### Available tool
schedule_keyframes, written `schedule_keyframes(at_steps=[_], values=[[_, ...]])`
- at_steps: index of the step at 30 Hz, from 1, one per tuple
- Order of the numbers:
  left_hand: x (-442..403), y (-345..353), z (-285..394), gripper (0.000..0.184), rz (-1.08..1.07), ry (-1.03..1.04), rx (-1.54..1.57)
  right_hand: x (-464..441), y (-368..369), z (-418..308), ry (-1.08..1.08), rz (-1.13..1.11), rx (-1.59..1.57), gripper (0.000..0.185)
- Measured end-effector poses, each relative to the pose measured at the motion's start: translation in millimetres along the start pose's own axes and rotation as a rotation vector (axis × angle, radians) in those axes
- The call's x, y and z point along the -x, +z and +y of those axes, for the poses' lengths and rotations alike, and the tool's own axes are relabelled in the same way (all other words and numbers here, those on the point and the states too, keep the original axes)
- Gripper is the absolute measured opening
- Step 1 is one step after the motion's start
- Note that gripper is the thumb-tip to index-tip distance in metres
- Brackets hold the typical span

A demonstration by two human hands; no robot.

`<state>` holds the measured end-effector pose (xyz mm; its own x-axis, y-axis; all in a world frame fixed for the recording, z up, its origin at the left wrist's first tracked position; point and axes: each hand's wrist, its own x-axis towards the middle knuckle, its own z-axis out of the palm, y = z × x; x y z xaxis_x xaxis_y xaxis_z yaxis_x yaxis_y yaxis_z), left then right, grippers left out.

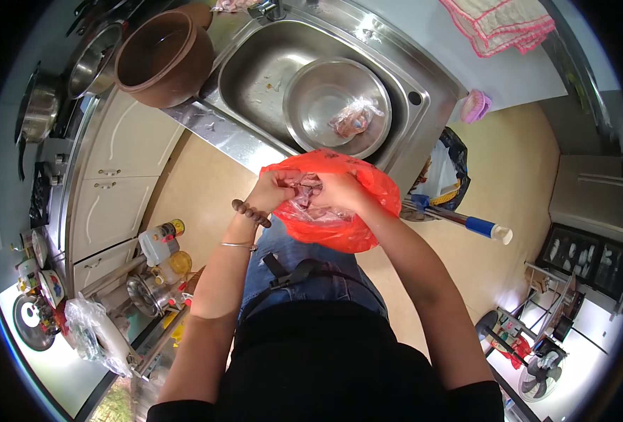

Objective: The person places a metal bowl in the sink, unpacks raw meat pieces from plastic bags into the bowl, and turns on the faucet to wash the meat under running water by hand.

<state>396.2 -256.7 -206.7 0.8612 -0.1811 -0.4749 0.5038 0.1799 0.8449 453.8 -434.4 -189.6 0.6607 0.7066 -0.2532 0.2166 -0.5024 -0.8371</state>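
Note:
An opened red plastic bag [354, 235] is held in front of my waist, just below the sink's front edge. Inside its mouth lies a clear plastic bag [310, 204] with pinkish contents that look like meat. My left hand [275, 190], with a beaded bracelet on the wrist, pinches at the clear bag from the left. From the right, my right hand [336, 191] reaches into the red bag, its fingers closed and partly hidden. A steel bowl [315, 91] stands in the sink, holding a small clear bag of reddish meat [352, 119].
The steel sink [255, 70] has a faucet [266, 8] at its back edge. A brown clay pot [167, 63] stands on its left. Right of the sink are a pink scrubber [475, 105], a black-lined bin [454, 165] and a blue-and-white handle [487, 228].

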Motion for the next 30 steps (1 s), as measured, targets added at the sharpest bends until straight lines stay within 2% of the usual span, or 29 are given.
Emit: schedule_keyframes(at_steps=[4, 6, 7, 9, 10, 12, 13, 15, 17, 18, 19, 20, 21, 23, 24, 26, 27, 28, 30], values=[[-1, -5, -8, 0.044, 0.097, -0.102, 0.06, -1, 7, 36, 0.092, -0.061, -0.029, 0.058], [0, -5, -8, 0.044, 0.124, -0.137, 0.032, 8, 4, 28, 0.126, -0.099, -0.359, 0.053], [3, -2, -4, 0.043, 0.139, -0.134, 0.059, 12, 6, 23, 0.126, -0.105, -0.357, 0.053], [4, 2, -1, 0.043, 0.153, -0.131, 0.084, 16, 10, 13, -0.172, -0.009, -0.343, 0.055], [4, 4, -2, 0.044, 0.184, -0.159, 0.154, 14, 9, 4, -0.171, -0.009, -0.344, 0.055], [3, 8, -2, 0.044, 0.21, -0.189, 0.223, 9, 8, -13, -0.001, -0.079, 0.172, 0.053], [3, 10, 1, 0.046, 0.18, -0.178, 0.272, 6, 8, -18, 0.013, -0.014, 0.294, 0.05], [6, 15, 4, 0.049, 0.155, -0.166, 0.323, 1, 7, -14, 0.043, -0.02, 0.209, 0.049], [10, 20, 8, 0.054, 0.079, 0.142, -0.052, -7, 7, 1, 0.069, -0.03, 0.124, 0.049], [12, 20, 10, 0.054, 0.082, 0.143, -0.051, -10, 6, 13, -0.037, 0.04, 0.106, 0.045], [13, 20, 13, 0.056, 0.135, 0.249, -0.378, -12, 0, 12, -0.146, 0.109, 0.089, 0.042], [12, 19, 15, 0.058, 0.188, 0.353, -0.706, -10, -6, 9, -0.152, 0.107, 0.094, 0.042], [8, 15, 9, 0.06, 0.217, 0.278, -0.769, -8, -15, 7, -0.025, 0.028, 0.034, 0.041], [10, 15, 11, 0.062, 0.195, 0.265, -0.742, -7, -36, -11, 0.255, -0.203, -0.069, 0.041], [11, 16, 11, 0.064, 0.165, 0.245, -0.717, -3, -38, -9, 0.254, -0.208, -0.064, 0.041], [8, 16, 6, 0.065, 0.172, 0.259, -0.705, 4, -47, -15, 0.397, -0.086, -0.149, 0.041], [5, 17, 3, 0.066, 0.174, 0.273, -0.698, 3, -63, -22, 0.528, -0.343, -0.218, 0.054], [4, 20, 1, 0.066, 0.182, 0.278, -0.696, 8, -72, -35, 0.523, -0.345, -0.21, 0.054], [4, 20, 2, 0.068, 0.227, 0.456, -0.79, 14, -79, -59, 0.172, -0.373, -0.731, 0.047]])
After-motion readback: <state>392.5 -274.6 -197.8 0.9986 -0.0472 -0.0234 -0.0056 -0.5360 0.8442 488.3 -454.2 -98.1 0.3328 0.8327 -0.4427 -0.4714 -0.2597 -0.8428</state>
